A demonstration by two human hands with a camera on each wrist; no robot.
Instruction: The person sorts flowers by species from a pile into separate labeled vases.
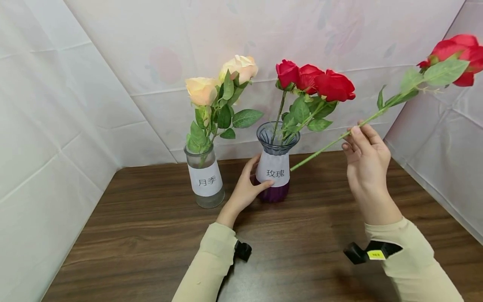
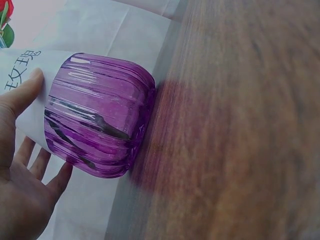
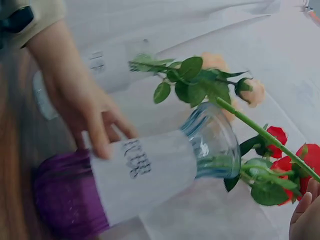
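My left hand [image 1: 245,188] grips the lower body of a glass vase [image 1: 272,193], purple at the base and bluish at the flared rim, with a white paper label around it. In the left wrist view its thumb lies on the label and the fingers curl behind the purple glass [image 2: 100,115]. Several red roses [image 1: 309,79] stand in this vase, leaning right. My right hand [image 1: 367,167] pinches the green stem of another red rose [image 1: 458,56] between thumb and fingers. Its bloom points up to the right; the bare stem end [image 3: 225,104] slants down beside the vase, near the rim in the right wrist view.
Left of the purple vase stands a clear glass vase [image 1: 209,199] with a white label, holding pale peach roses [image 1: 203,91] with green leaves. Both vases rest on a dark wooden table [image 1: 151,235]. White cloth [image 1: 113,105] hangs behind and at the sides.
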